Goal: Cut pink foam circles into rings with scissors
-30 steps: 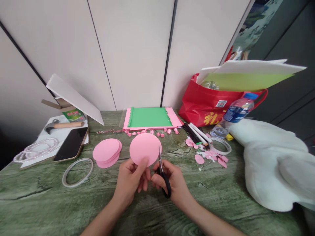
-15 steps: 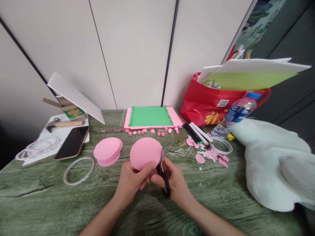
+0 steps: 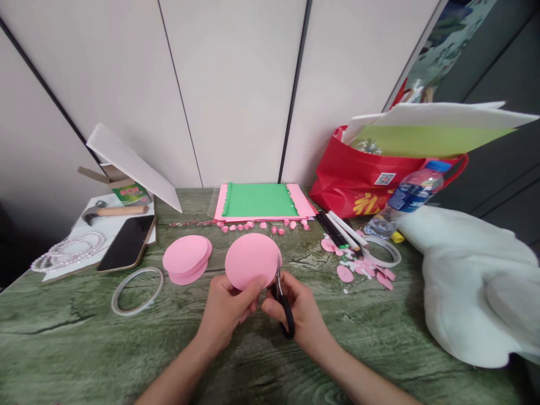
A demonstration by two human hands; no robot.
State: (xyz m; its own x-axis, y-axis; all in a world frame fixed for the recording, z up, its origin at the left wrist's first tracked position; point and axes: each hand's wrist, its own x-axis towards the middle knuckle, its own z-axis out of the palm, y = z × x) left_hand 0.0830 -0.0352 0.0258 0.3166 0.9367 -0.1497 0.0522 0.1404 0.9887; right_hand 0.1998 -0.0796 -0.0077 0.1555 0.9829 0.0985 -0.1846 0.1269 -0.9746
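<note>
- Pink disc (image 3: 252, 257) pinched by left hand (image 3: 225, 306), ahead of its fingers.
- Scissors (image 3: 286, 310) gripped by right hand (image 3: 307, 312), blades (image 3: 278, 271) pointed forward from fingers, at disc's right edge.

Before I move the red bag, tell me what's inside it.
White sheets and a light-green sheet stick out of the red bag, with something clear and shiny at the opening. The bag's front wall hides anything deeper.

Has the paper disc (image 3: 251, 259) between disc stack (image 3: 185, 253) at left and pens (image 3: 346, 226) at right, tape roll (image 3: 126, 311) near left, paper sheets (image 3: 260, 199) far behind, bag (image 3: 358, 174) far right
</note>
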